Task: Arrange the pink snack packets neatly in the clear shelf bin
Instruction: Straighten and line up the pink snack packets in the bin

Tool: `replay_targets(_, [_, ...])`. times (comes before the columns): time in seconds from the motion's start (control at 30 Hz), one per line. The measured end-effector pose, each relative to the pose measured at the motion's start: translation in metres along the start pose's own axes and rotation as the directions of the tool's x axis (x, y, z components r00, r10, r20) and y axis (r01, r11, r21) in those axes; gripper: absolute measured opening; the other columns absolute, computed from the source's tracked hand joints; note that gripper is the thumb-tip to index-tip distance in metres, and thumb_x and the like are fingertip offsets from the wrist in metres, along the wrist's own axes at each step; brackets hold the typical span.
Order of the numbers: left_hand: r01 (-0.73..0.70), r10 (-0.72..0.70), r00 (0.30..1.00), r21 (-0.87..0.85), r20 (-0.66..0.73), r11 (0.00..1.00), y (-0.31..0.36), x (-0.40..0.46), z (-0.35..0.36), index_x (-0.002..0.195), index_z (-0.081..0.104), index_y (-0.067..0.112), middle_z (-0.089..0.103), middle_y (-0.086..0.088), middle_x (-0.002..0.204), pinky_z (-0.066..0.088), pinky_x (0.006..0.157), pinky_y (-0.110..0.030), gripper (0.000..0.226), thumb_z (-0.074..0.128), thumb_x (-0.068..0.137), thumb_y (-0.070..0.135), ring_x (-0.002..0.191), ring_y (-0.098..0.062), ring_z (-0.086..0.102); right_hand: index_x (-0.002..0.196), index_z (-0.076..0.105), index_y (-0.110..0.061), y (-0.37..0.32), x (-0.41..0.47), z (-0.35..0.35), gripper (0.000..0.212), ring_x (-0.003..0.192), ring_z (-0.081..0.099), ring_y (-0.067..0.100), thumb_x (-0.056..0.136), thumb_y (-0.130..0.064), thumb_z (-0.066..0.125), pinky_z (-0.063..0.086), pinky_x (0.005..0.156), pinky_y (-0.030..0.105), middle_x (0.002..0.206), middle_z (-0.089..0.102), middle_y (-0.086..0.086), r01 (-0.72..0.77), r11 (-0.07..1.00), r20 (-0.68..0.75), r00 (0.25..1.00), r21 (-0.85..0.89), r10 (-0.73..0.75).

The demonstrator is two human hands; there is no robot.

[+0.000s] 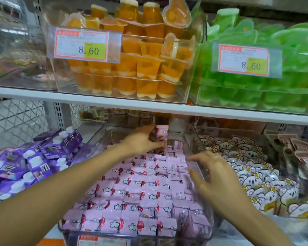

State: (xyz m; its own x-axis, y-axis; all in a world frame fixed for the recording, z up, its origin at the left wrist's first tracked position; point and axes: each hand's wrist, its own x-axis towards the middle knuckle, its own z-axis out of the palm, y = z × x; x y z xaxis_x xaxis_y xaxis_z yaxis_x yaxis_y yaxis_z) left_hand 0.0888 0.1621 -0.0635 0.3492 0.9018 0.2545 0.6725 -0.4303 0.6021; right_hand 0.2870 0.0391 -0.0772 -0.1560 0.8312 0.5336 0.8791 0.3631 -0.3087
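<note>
A clear shelf bin [209, 222] on the lower shelf holds several pink snack packets [132, 192] with white flowers and red marks, lying in rows. At the bin's back, my left hand [142, 139] grips one pink packet [161, 133], held upright above the rows. My right hand [215, 174] hovers over the bin's right side with fingers spread and relaxed, holding nothing. Packets along the right edge lie face down, showing barcodes.
Purple pouches [34, 162] fill the bin to the left and white koala-print packets [252, 174] the bin to the right. The shelf board [114, 102] hangs low overhead, carrying bins of orange jelly cups [132, 64] and green jelly cups [274, 68].
</note>
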Motion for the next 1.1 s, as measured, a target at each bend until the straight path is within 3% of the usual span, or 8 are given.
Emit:
replay_targets(0.17, [0.028,-0.025,0.999,-0.097,0.027,0.995,0.011,0.003,0.002,0.096,0.052,0.019,0.057,0.011,0.082,0.04,0.061,-0.017,0.028,0.06,0.088,0.044,0.075,-0.005,0.056,0.12,0.058,-0.028,-0.027,0.017,0.0,0.028,0.111,0.048,0.008,0.093,-0.031,0.052,0.039,0.092,0.023,0.121,0.056,-0.009,0.154,0.988,0.106,0.982,0.026,-0.156])
replay_targets(0.23, [0.029,-0.033,0.999,-0.121,-0.033,0.992,0.009,-0.001,0.001,0.098,0.053,0.014,0.065,-0.002,0.088,0.05,0.067,-0.028,0.027,0.061,0.089,0.038,0.081,-0.02,0.063,0.135,0.045,-0.027,-0.037,0.015,0.01,0.042,0.125,0.043,0.014,0.094,-0.041,0.046,0.036,0.101,0.029,0.139,0.045,-0.005,0.207,0.978,0.277,0.941,-0.008,-0.196])
replay_targets(0.3, [0.023,-0.038,0.995,-0.165,-0.091,0.986,0.005,-0.007,-0.003,0.122,0.043,0.01,0.067,-0.014,0.104,0.053,0.082,-0.043,0.04,0.062,0.09,0.027,0.091,-0.029,0.065,0.139,0.038,-0.026,-0.04,0.012,0.018,0.049,0.128,0.041,0.02,0.096,-0.05,0.035,0.035,0.101,0.033,0.143,0.042,-0.001,0.273,0.948,0.406,0.894,-0.162,-0.189])
replay_targets(0.37, [-0.015,-0.002,0.994,-0.156,-0.11,0.988,0.0,-0.012,-0.005,0.131,0.031,0.016,0.065,-0.013,0.113,0.053,0.086,-0.044,0.05,0.061,0.091,0.02,0.095,-0.027,0.065,0.135,0.042,-0.028,-0.038,0.009,0.018,0.049,0.119,0.05,0.021,0.097,-0.054,0.027,0.041,0.091,0.035,0.133,0.052,-0.001,0.3,0.927,0.398,0.897,-0.225,-0.193])
replay_targets(0.57, [-0.057,0.052,0.998,-0.11,-0.041,0.992,-0.003,-0.007,-0.014,0.126,0.039,0.023,0.067,-0.011,0.111,0.052,0.089,-0.045,0.042,0.061,0.09,0.027,0.097,-0.026,0.066,0.133,0.043,-0.032,-0.033,0.002,0.017,0.045,0.109,0.057,0.018,0.098,-0.053,0.024,0.043,0.083,0.032,0.13,0.055,-0.007,0.351,0.92,0.352,0.895,-0.174,-0.275])
replay_targets(0.73, [-0.165,0.106,0.975,-0.318,-0.194,0.934,0.001,-0.002,-0.014,0.119,0.038,0.027,0.064,-0.012,0.116,0.054,0.089,-0.039,0.039,0.064,0.088,0.023,0.098,-0.021,0.066,0.131,0.043,-0.033,-0.031,0.001,0.018,0.045,0.104,0.058,0.017,0.097,-0.055,0.024,0.044,0.08,0.031,0.125,0.057,-0.007,0.35,0.923,0.32,0.903,-0.159,-0.287])
replay_targets(0.87, [-0.128,0.078,0.987,-0.395,-0.139,0.91,-0.009,-0.005,-0.004,0.104,0.039,0.022,0.064,-0.016,0.113,0.051,0.093,-0.045,0.029,0.062,0.089,0.013,0.105,-0.026,0.064,0.13,0.043,-0.035,-0.031,0.002,0.018,0.044,0.102,0.059,0.017,0.096,-0.056,0.023,0.043,0.078,0.032,0.122,0.058,-0.008,0.339,0.93,0.316,0.906,-0.142,-0.282])
replay_targets(1.1, [-0.128,0.131,0.991,-0.083,0.035,0.988,-0.018,-0.008,-0.015,0.11,0.045,0.028,0.067,0.0,0.11,0.055,0.083,-0.038,0.029,0.064,0.088,0.027,0.096,-0.018,0.066,0.131,0.043,-0.035,-0.031,0.002,0.019,0.045,0.102,0.059,0.016,0.096,-0.056,0.023,0.04,0.073,0.03,0.125,0.058,-0.009,0.337,0.93,0.313,0.908,-0.145,-0.28])
